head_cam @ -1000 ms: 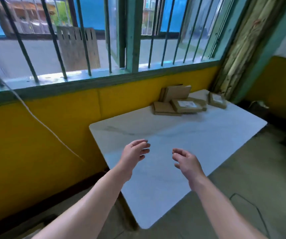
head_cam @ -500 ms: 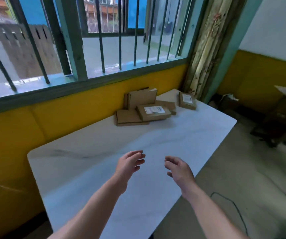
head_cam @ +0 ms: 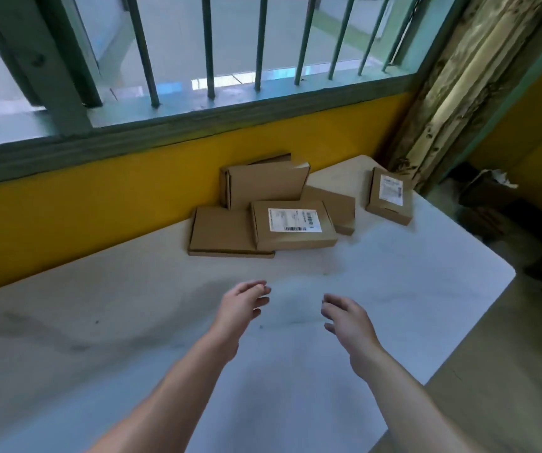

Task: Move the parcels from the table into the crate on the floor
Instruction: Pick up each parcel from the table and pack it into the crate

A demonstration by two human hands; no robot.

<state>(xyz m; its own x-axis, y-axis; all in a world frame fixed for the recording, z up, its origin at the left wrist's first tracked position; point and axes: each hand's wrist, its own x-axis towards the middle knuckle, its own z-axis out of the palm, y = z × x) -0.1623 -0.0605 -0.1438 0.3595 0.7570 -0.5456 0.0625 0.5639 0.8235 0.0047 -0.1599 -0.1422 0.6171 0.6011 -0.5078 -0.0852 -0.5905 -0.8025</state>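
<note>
Five parcels (head_cam: 292,225) lie on the table (head_cam: 394,289), maybe six, as one may hide behind. Four sit together by the wall (head_cam: 83,204); one lies apart. The left hand (head_cam: 240,308) and right hand (head_cam: 348,318) hover over the table, fingers loose, holding nothing.

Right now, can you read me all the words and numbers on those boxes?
Front parcel in the pile, white label: print and barcodes, too blurred to read.
Lone parcel on the right, small label: too small and blurred to read.
Flat parcel, leaning parcel, back parcel: no writing shows.
So nothing can be quoted.
</note>
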